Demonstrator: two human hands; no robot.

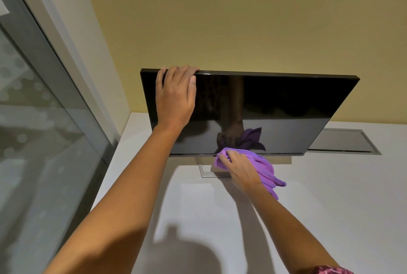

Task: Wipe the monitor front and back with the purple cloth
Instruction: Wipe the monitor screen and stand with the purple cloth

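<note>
Your left hand (175, 95) grips the monitor (275, 108) at its top edge near the left corner, fingers curled over the rim, palm flat on the dark screen. Your right hand (239, 169) is closed on the bunched purple cloth (263, 168), pressing it at the screen's bottom edge, left of centre, just above the stand (206, 172). The monitor stands upright on the white desk (330, 207), close to the yellow wall (220, 20). Window (33, 119) to your left.
</note>
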